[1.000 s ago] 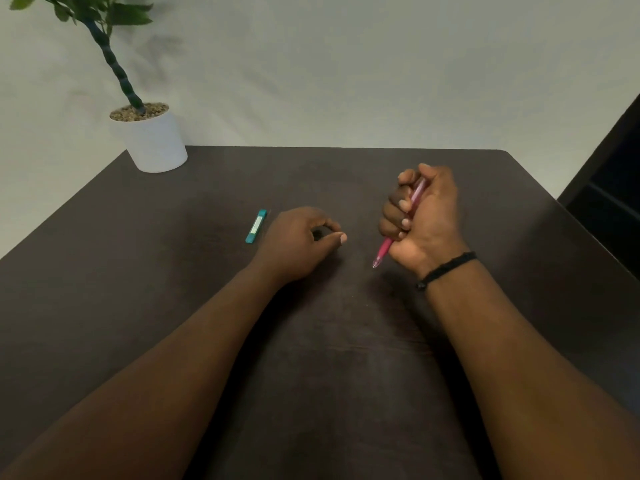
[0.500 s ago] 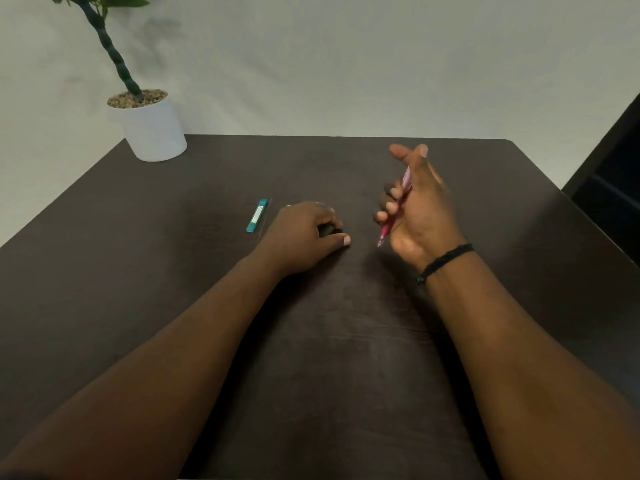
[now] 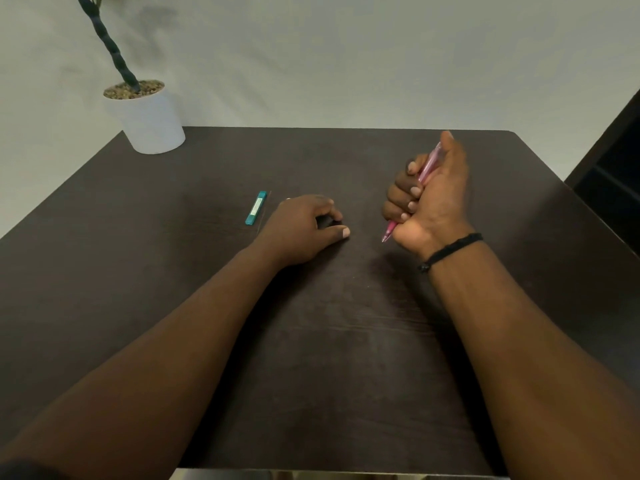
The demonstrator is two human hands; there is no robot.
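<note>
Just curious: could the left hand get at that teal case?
Probably yes. The left hand rests on the table right beside the teal case, with nothing bulky between them; the right hand, gripping the pink pen, is off to the other side.

I am wearing a thin black bracelet [image 3: 450,251] on my right wrist, just behind my right grip [image 3: 433,199]. It is looking like braided or twisted cord, and it is bunching into a small knot or bead on the inner side of the wrist. My right forearm [image 3: 526,348] is showing bare all the way to the bottom edge of the view. My left forearm [image 3: 162,348] is showing bare as well, right up to my left grip [image 3: 301,230]. A scrap of dark sleeve [image 3: 20,471] is peeking in at the bottom left corner, too cropped to tell its cloth. My fingernails are showing short and trimmed.
</note>
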